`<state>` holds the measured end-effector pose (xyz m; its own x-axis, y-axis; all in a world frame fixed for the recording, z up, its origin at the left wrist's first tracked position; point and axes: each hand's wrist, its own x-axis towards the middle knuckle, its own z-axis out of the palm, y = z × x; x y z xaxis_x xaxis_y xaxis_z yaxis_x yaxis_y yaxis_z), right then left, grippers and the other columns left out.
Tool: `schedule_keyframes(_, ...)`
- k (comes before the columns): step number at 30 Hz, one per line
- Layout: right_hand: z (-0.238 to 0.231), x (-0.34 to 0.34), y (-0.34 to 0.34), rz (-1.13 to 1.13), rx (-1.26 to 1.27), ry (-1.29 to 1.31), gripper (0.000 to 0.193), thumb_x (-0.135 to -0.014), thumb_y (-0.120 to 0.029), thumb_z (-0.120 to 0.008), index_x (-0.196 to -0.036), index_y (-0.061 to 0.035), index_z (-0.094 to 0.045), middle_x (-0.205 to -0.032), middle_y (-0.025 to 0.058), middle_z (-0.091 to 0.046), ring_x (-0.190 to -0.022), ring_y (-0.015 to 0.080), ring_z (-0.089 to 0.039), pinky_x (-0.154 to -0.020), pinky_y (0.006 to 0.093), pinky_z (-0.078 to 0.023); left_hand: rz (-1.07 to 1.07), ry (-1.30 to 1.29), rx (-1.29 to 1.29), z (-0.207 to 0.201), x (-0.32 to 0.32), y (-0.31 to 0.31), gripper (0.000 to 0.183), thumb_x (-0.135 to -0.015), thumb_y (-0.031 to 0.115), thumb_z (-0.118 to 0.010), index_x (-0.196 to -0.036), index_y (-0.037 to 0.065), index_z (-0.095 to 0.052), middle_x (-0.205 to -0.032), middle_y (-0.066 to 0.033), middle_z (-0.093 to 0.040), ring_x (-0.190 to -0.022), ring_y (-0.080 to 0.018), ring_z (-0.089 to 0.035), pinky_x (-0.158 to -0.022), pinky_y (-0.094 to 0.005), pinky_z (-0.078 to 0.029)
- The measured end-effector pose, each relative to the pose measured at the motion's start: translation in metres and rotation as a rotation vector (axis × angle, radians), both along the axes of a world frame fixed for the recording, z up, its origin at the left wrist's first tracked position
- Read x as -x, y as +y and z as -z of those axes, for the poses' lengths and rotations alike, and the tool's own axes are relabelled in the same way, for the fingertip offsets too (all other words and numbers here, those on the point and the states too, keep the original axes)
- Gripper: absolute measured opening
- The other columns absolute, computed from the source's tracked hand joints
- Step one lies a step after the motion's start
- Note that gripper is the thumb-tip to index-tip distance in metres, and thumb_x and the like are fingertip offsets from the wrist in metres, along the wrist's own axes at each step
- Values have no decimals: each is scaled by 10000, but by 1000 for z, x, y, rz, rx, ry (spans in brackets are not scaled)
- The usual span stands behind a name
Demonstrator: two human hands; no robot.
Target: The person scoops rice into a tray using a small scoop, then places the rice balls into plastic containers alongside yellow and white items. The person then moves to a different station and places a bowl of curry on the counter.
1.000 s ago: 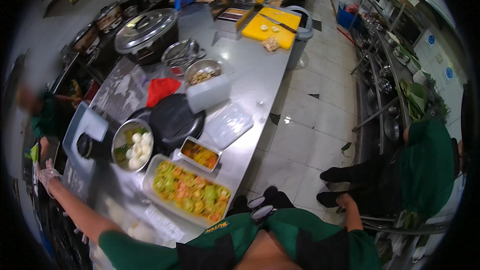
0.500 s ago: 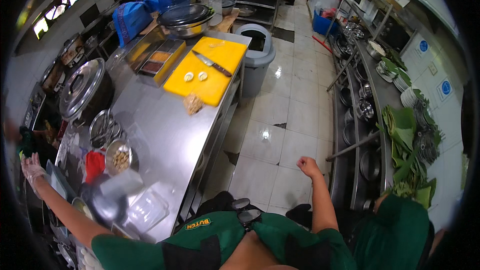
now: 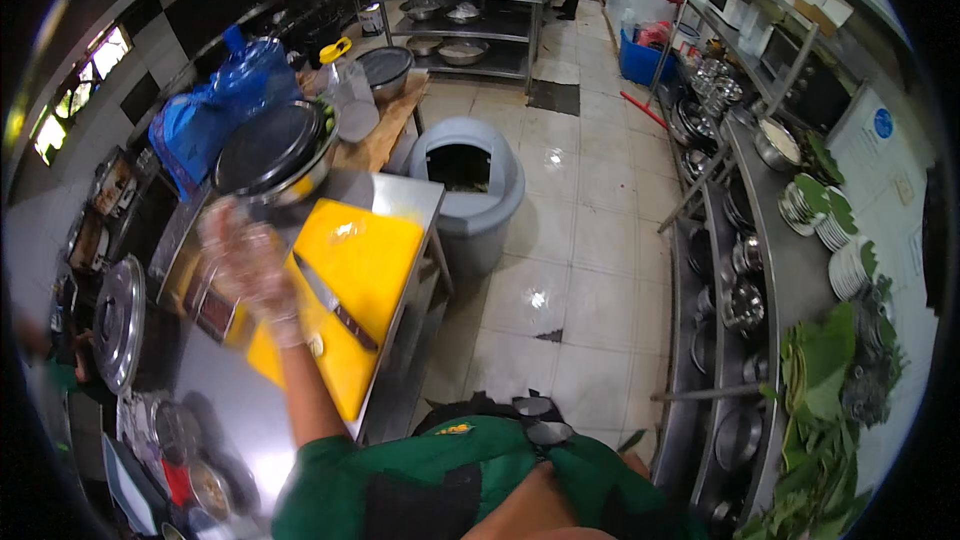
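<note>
My left hand (image 3: 250,265), in a clear plastic glove, reaches over the steel table. It is blurred by motion, but the fingers look stretched out with nothing visible in them. Below and beside it lies a yellow cutting board (image 3: 360,250). A knife (image 3: 338,305) with a dark handle rests on the board, and one small white round piece (image 3: 317,345) shows beside my wrist. The hand partly hides a metal tray of fillings (image 3: 212,310). Just beyond the fingers stands a large bowl with a black lid (image 3: 270,150). My right hand is out of sight.
A grey bin (image 3: 468,190) stands past the table's end. Blue water jug (image 3: 255,70) and yellow-lidded pitcher (image 3: 350,100) are at the far end. A large lidded pot (image 3: 120,325) stands left. Steel shelving (image 3: 790,270) with plates and leaves (image 3: 825,370) lines the right wall.
My left hand has swung from the far left edge to over the cutting board. My right hand has dropped out of view. The view has shifted closer to the board and bin.
</note>
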<state>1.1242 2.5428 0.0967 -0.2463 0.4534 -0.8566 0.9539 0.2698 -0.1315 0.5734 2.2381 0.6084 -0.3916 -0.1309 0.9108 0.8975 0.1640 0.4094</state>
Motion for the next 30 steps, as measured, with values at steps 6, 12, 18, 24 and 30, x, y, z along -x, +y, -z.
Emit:
schedule_keyframes(6,21,44,97,213,112,-33,416,-803,-410,-578,-939,-27,-669,-946,188,-654,-884,354,-618,-803,432,-486,218,174,598,67,70,322,579,-732,-41,-625,-1280,48,-462,-1238,-199,-517,-1209,-349,-475,-1025,-410,-372)
schedule_keyframes(12,45,162,284,232,118,53,419,-816,-405,-543,-934,-26,-675,-944,186,-657,-888,357,-618,-819,437,-482,311,-40,822,104,152,498,524,-754,29,-641,-1258,71,-503,-1257,-196,-513,-1142,-394,-509,-939,-436,-429)
schedule_keyframes(18,19,435,583,168,-275,478,352,-792,-365,-577,-843,-27,-663,-856,173,-663,-823,340,-632,-741,419,-488,50,-296,896,141,283,545,478,-785,53,-611,-1252,54,-510,-1226,-215,-533,-1135,-396,-504,-962,-435,-406)
schedule_keyframes(24,-64,665,766,187,-353,881,328,-798,-366,-611,-879,-51,-649,-821,157,-662,-799,312,-638,-703,397,-487,-50,-430,741,162,449,642,427,-808,45,-578,-1231,54,-522,-1173,-190,-572,-1093,-367,-536,-942,-418,-428)
schedule_keyframes(30,-8,695,807,0,-138,395,310,-805,-378,-594,-870,-86,-674,-830,148,-668,-783,280,-643,-714,406,-499,278,-329,746,152,611,868,318,-836,47,-563,-1154,38,-559,-1040,-158,-621,-908,-269,-632,-800,-378,-498)
